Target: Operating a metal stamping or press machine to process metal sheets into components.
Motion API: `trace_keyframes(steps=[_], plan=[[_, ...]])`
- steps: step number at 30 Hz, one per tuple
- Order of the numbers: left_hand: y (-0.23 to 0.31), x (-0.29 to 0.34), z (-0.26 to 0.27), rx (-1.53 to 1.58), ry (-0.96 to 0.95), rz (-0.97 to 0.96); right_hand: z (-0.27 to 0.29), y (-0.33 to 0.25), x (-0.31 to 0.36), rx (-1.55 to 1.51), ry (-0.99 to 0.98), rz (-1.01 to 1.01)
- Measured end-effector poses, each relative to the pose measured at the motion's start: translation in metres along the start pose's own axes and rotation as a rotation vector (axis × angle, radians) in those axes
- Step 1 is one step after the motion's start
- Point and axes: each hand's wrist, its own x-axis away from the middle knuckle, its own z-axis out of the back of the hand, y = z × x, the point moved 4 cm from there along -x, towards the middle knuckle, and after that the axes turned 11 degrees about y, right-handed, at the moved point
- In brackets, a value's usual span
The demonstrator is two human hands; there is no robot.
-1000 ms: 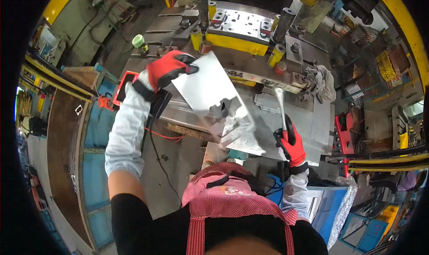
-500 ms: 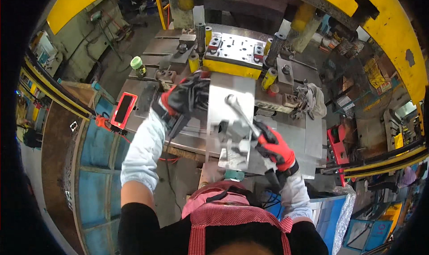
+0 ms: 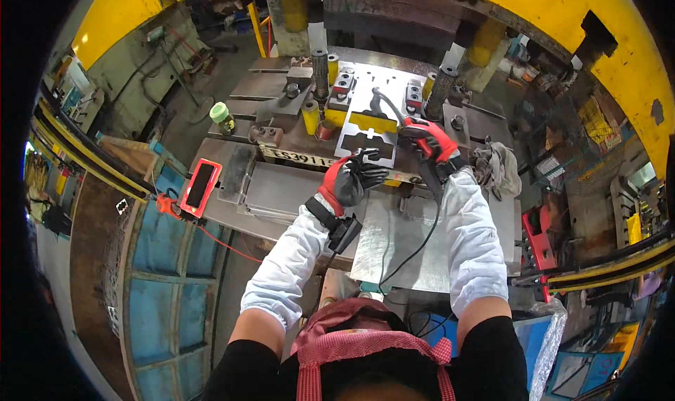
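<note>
My left hand (image 3: 351, 179), in a red and black glove, is at the near edge of a flat metal sheet (image 3: 346, 145) with cutouts. Its fingers look spread, and I cannot tell whether they touch the sheet. My right hand (image 3: 430, 141), gloved alike, is closed around a slim metal rod with a rounded end (image 3: 388, 103), over the sheet's right side. The sheet's far part lies over a yellow-sided die block (image 3: 336, 116); its near part reaches out toward me. Glare hides where sheet and block top meet.
Guide posts (image 3: 320, 74) and yellow cylinders (image 3: 310, 117) flank the die. Stacked plates (image 3: 281, 190) lie left and a broad metal plate (image 3: 401, 253) lies nearer me. A red-framed phone (image 3: 201, 188), a green-capped bottle (image 3: 221, 117) and grey rags (image 3: 496, 167) sit around the press bed.
The sheet has moved away from me, from above the near table to the die. My right hand and the rod moved forward with it. My left hand left the sheet's left side for its near edge.
</note>
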Motion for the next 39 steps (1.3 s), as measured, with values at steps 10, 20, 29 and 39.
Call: trace_keyframes(steps=[10, 20, 29, 39], plan=[[-0.016, -0.018, 0.011, 0.178, 0.196, -0.115, -0.036, -0.041, 0.141, -0.143, 0.55, -0.287], [-0.017, -0.02, 0.007, 0.129, 0.453, -0.085, -0.035, 0.098, 0.394, -0.223, 1.235, -0.461], [-0.016, -0.022, 0.009, 0.147, 0.391, -0.093, -0.051, 0.057, 0.368, -0.531, 1.286, -0.535], [-0.019, -0.026, 0.007, 0.169, 0.459, -0.02, -0.044, 0.072, 0.376, -0.479, 1.308, -0.533]])
